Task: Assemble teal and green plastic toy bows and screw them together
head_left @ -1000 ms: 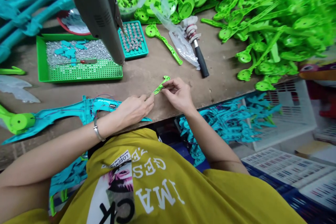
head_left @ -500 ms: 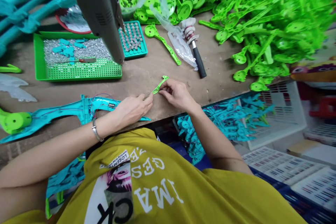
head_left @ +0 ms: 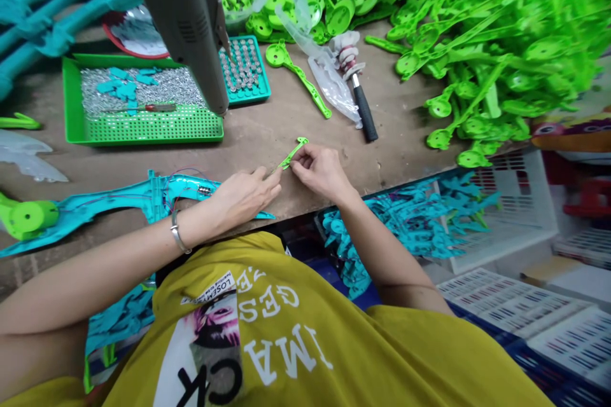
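A slim green plastic part point(head_left: 293, 151) with a hooked end slants up between my hands, near the table's front edge. My left hand point(head_left: 248, 196) is closed on its lower end, which the fingers mostly hide. My right hand point(head_left: 321, 170) pinches it from the right side, thumb and fingertips together. Under my left forearm lies a long blue plastic half-shell point(head_left: 109, 200) with thin wires and a small metal spring-like piece point(head_left: 205, 191). A green round-ended piece point(head_left: 31, 219) sits at its left end.
A green basket point(head_left: 143, 135) holds silver screws, blue bits and a screwdriver point(head_left: 160, 107). A grey power tool point(head_left: 191, 32) hangs over it. Beyond are a blue tray of round metal pieces point(head_left: 245, 70), a green lever point(head_left: 305, 86), a black-handled hammer point(head_left: 365, 108) and a green heap point(head_left: 501, 44).
Both hands stay together on the green part with only a slight shift of the fingers. The whole view has moved a little.
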A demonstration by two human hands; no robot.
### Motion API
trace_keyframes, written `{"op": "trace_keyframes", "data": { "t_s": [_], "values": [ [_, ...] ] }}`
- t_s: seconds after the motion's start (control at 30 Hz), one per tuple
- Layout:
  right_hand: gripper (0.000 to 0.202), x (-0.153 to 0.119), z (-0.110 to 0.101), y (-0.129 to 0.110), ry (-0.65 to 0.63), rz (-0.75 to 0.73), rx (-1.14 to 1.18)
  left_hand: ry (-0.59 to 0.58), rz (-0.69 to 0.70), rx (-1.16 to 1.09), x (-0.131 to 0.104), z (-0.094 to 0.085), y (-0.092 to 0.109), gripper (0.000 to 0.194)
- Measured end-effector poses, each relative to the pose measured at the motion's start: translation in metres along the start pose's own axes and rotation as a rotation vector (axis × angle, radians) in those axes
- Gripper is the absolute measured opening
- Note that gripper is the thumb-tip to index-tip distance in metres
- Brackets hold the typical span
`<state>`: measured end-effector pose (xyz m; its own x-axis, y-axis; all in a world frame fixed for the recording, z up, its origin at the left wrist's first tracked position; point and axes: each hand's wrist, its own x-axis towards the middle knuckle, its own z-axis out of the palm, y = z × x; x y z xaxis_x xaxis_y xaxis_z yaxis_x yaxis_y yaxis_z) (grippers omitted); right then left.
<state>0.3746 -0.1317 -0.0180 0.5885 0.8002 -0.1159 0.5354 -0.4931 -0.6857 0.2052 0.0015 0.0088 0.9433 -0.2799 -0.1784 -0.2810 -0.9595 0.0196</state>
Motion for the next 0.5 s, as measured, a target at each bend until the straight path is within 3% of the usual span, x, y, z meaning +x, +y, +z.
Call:
{"op": "trace_keyframes", "data": {
  "t_s": [0.23, 0.5],
  "values": [
    [0.013, -0.006, -0.006, 0.01, 0.034, -0.075, 0.152, -0.022, -0.011, -0.025, 0.003, 0.001, 0.002, 0.024],
    [0.013, -0.006, -0.008, 0.015, 0.1, -0.229, 0.078, -0.052, -0.025, 0.003, 0.004, -0.007, 0.004, 0.024]
  ]
}}
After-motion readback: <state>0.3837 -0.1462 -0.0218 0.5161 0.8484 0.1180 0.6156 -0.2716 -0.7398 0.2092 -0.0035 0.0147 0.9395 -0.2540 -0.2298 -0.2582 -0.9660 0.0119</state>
